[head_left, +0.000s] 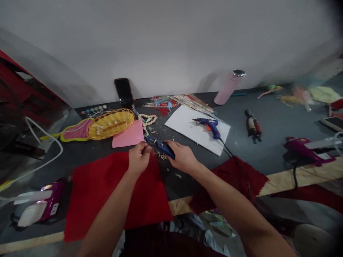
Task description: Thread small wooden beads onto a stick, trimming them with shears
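My right hand (183,156) is closed around the handles of a blue pliers-like hand tool (162,146), whose head points left. My left hand (139,157) is closed, thumb and fingers pinched right at the tool's head; what they hold is too small to make out. Small pale bits (164,156) lie scattered on the dark table just beneath the tool. A red cloth (107,189) spreads under my left hand and forearm. Close to the tool lie a pink sheet (128,135) and a beaded loop (149,120).
A blue glue gun (211,125) rests on a white board (182,125), its cord trailing rightward. A yellow woven basket (123,121), phone (123,93), pink bottle (229,87), red-handled tool (253,125) and two purple devices (55,200) stand or lie around.
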`<state>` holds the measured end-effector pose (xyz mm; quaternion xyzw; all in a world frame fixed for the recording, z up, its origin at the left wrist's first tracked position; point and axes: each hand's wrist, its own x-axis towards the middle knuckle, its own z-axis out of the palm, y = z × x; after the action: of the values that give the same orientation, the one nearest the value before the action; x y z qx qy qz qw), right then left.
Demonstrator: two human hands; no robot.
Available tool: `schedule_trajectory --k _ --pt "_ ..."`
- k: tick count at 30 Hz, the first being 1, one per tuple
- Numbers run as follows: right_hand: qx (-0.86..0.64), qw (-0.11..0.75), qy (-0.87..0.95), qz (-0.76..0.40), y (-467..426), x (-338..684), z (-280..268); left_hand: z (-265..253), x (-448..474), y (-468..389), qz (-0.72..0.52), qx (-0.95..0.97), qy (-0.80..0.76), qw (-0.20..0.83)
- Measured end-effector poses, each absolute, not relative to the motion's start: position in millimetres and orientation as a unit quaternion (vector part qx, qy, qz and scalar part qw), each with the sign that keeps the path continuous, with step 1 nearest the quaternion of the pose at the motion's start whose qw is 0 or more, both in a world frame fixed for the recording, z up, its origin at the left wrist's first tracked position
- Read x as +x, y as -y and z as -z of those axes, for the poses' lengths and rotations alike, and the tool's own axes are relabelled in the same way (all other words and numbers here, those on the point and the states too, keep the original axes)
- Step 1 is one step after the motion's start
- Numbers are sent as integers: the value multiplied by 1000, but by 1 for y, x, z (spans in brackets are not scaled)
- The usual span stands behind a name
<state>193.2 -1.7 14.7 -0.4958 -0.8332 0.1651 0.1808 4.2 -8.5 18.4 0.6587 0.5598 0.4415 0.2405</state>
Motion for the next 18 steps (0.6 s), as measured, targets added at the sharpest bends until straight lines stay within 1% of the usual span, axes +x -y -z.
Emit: schedule_trajectory --k 5,9,14,18 --pt "-505 184 826 -166 3 191 -14 -14 6 9 -453 664 -562 196" --pt "-503 193 825 -172 1 191 -11 -13 8 8 -467 648 -573 185" --pt "-488 214 826 -182 -1 192 -10 -16 8 9 -444 639 -609 151" --pt "-473 230 828 -193 -1 192 -12 -19 6 10 -442 650 -601 146"
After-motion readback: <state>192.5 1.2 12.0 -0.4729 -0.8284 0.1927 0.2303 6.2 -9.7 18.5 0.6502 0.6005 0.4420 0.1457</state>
